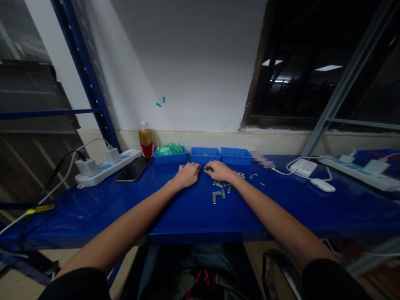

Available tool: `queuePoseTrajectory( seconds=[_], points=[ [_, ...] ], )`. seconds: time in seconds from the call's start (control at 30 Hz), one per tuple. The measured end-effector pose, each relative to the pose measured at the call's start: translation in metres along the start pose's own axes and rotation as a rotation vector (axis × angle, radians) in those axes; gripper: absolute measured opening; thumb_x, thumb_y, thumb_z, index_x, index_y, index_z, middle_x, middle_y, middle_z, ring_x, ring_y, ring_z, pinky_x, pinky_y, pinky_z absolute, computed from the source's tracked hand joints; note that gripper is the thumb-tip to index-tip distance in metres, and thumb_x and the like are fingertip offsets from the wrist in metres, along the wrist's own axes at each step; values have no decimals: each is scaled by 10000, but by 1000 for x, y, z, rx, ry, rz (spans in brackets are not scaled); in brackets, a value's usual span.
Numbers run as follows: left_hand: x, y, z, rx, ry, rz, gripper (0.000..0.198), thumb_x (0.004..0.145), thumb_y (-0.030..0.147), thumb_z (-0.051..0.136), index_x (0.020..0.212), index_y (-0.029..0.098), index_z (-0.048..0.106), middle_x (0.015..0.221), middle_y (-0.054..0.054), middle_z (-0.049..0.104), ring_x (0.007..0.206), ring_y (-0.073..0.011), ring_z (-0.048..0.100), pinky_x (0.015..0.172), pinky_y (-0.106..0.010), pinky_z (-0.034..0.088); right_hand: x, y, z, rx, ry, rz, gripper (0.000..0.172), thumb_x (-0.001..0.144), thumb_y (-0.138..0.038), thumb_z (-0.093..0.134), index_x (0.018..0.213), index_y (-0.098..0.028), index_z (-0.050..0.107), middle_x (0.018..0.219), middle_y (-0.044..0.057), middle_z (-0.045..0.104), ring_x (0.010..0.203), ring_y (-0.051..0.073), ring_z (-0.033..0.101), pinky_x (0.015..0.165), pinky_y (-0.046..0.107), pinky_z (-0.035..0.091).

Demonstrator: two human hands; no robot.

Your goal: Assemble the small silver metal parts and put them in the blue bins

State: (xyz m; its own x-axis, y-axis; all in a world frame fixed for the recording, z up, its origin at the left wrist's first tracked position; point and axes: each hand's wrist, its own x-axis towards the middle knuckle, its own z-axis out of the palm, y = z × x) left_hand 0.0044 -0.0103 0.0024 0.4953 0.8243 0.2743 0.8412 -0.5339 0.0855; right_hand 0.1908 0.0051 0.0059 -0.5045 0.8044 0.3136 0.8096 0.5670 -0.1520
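Observation:
My left hand point(188, 174) rests on the blue table point(187, 212) with its fingers curled; what they hold, if anything, is hidden. Close beside it, my right hand point(219, 170) pinches a small metal piece at its fingertips. Several small silver metal parts point(220, 189) lie scattered on the table just under and right of my right wrist. Three blue bins stand in a row behind the hands: one with green bags point(170, 155), a middle bin point(205, 154) and a right bin point(235, 155).
A drink bottle point(146, 143) and a dark phone point(133, 168) lie at the back left by a white power strip point(103, 166). White adapters and cables point(304, 167) and another power strip point(359, 173) sit at the right. Blue shelving upright point(90, 91) stands left.

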Motion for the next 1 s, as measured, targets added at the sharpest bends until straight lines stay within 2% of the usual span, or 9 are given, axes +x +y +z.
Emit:
queuePoseTrajectory(
  seconds=[0.1,0.17,0.37,0.6,0.8,1.0],
  points=[
    [0,0,-4,4,8,26,306,924,285,332,1126,220,552,1132,-99,616,1071,-264,539,858,-442,435,0,-9,1,13,11,-87,214,857,-175,502,978,-206,676,1007,60,694,943,188,606,826,275,415],
    [0,0,-6,5,-7,52,264,893,294,399,1077,216,571,1096,-91,633,1054,-259,554,846,-409,444,0,-13,2,13,18,-92,218,856,-151,486,976,-197,662,1005,69,689,954,193,598,826,280,410],
    [2,-6,-9,-22,-41,85,302,856,343,472,1117,238,580,1154,-67,627,1092,-260,549,853,-385,437,-1,-15,2,66,57,-4,190,848,-122,470,965,-166,613,884,62,671,820,170,591,706,246,393],
    [3,-9,-6,-6,-3,123,228,878,291,399,921,235,616,995,-48,655,973,-232,589,792,-354,436,-2,-11,-2,298,-6,26,248,742,-39,519,946,-153,604,799,16,659,691,118,569,637,205,389],
    [2,-7,-7,5,-20,131,258,889,318,390,964,236,622,1043,-55,644,1016,-248,571,810,-377,433,-2,-8,-1,313,-38,-5,227,712,-106,628,933,-145,589,784,16,642,685,127,561,632,219,394],
    [1,-7,-7,2,4,138,242,880,378,455,1003,222,593,1063,-63,645,1024,-252,560,827,-384,426,-1,-8,-2,432,72,4,198,757,-64,541,937,-139,574,799,12,637,715,120,569,670,222,415]
  ],
)
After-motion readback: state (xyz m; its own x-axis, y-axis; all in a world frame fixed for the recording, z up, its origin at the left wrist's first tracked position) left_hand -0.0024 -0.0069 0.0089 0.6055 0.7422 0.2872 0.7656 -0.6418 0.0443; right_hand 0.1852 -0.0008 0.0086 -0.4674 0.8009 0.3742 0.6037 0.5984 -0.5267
